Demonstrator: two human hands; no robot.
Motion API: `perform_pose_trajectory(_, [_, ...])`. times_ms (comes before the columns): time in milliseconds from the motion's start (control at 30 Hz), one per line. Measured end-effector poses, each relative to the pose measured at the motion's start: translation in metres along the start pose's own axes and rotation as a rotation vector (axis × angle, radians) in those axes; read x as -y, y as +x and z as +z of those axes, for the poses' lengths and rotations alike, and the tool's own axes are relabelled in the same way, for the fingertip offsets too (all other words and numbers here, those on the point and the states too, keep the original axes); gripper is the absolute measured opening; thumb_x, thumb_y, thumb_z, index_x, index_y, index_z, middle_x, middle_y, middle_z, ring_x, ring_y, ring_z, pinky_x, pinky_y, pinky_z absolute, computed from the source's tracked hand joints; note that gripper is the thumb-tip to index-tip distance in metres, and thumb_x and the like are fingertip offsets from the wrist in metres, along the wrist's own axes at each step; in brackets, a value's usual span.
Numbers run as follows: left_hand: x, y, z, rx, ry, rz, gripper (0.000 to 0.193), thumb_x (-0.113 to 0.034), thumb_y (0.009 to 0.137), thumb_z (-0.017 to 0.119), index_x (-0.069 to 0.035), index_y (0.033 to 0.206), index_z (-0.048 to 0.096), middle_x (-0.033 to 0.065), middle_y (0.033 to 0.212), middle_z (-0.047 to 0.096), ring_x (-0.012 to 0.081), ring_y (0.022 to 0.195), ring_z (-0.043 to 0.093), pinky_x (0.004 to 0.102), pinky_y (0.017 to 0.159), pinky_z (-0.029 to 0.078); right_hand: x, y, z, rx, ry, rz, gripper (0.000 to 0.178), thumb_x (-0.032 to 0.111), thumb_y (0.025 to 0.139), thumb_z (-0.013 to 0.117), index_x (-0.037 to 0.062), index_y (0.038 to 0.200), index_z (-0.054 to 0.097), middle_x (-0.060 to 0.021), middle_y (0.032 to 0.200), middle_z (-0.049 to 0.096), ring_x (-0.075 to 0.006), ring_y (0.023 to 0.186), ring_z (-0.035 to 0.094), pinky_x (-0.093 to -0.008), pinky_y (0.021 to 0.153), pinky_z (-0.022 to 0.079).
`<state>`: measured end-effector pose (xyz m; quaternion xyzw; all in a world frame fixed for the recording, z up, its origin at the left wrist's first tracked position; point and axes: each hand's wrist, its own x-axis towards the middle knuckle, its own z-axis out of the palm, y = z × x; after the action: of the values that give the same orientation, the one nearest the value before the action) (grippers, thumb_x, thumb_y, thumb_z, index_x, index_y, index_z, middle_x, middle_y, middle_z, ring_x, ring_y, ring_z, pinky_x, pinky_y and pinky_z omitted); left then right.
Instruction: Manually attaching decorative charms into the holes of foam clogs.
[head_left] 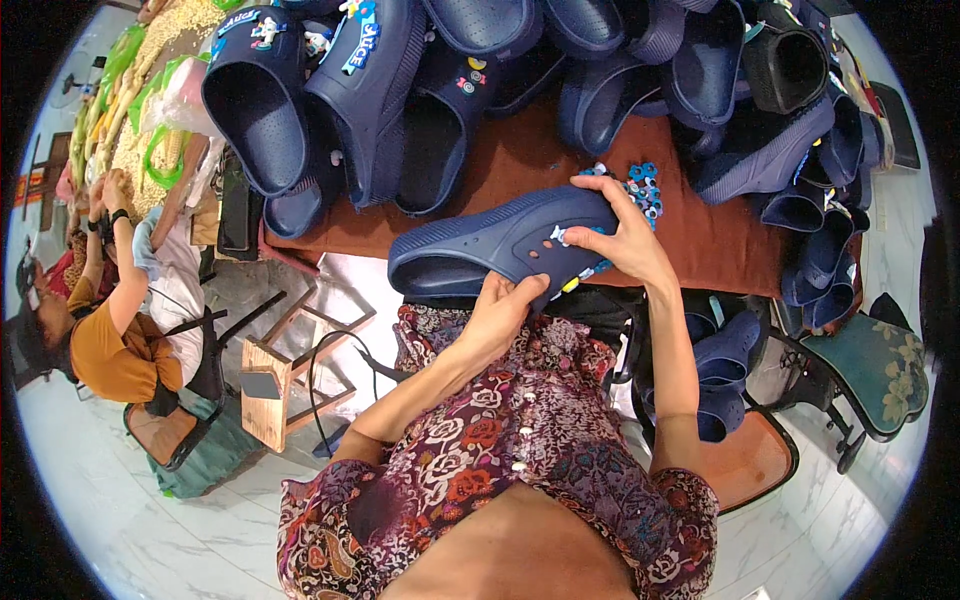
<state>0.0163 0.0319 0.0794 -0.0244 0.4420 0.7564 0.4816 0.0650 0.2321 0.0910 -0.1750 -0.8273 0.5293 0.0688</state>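
Note:
A navy blue foam clog [455,228] lies on its side over the near edge of the brown-covered table, its heel opening to the left. My left hand [508,312] grips its lower rim, thumb on the outside and other fingers partly hidden. At the toe end, my right hand [628,238] is closed around the clog, with its thumb beside a small white charm [558,236] on the upper. A yellow charm [571,285] and blue ones also show along the upper. Just beyond my right fingers lies a pile of small blue and white charms [643,192].
Several navy clogs [265,120] crowd the far side of the brown table cover [722,232], some bearing charms. More clogs [722,365] sit below at right, near a green chair [868,370]. A wooden stool [268,392] stands left; beyond it, another person [125,340] sits working.

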Motion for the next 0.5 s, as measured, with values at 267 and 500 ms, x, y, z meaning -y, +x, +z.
perform_pose_trajectory(267, [-0.007, 0.008, 0.009, -0.077, -0.047, -0.066, 0.051, 0.006, 0.081, 0.051, -0.002, 0.13, 0.043, 0.0086, 0.125, 0.052, 0.0189, 0.115, 0.051, 0.032, 0.101, 0.041, -0.009, 0.002, 0.004, 0.112, 0.064, 0.089, 0.062, 0.022, 0.076, 0.08, 0.0053, 0.127, 0.049, -0.0088, 0.118, 0.053, -0.019, 0.112, 0.051, -0.0314, 0.098, 0.04])
perform_pose_trajectory(500, [-0.001, 0.009, 0.011, -0.142, -0.02, 0.001, 0.041, 0.004, 0.079, 0.053, -0.002, 0.12, 0.053, 0.0068, 0.112, 0.06, 0.0163, 0.1, 0.059, 0.0327, 0.091, 0.049, -0.005, 0.001, 0.008, 0.076, -0.117, 0.066, 0.059, 0.024, 0.078, 0.077, 0.0068, 0.126, 0.049, -0.0127, 0.12, 0.051, -0.025, 0.115, 0.049, -0.0351, 0.098, 0.039])
